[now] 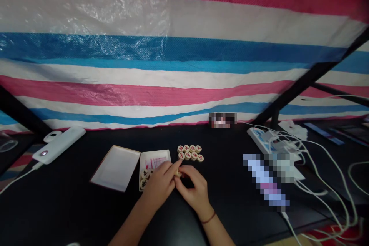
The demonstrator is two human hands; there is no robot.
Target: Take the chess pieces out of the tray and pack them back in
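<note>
My left hand and my right hand meet over the black table just below the laid-out pieces. Between their fingertips is a Chinese chess piece, pale with a red mark, partly hidden by the fingers. Both hands are closed round it; whether more than one piece is there I cannot tell. Above lie red-marked Chinese chess pieces in two short rows, face up. Under and beside my left hand stands an open box, holding black-marked pieces and a pink-and-white printed paper.
The box lid lies inside up on the left. Further left is a white device with a cable. On the right, a power strip, tangled white cables and a blurred-out phone-like object lie on the table. Behind hangs a striped sheet.
</note>
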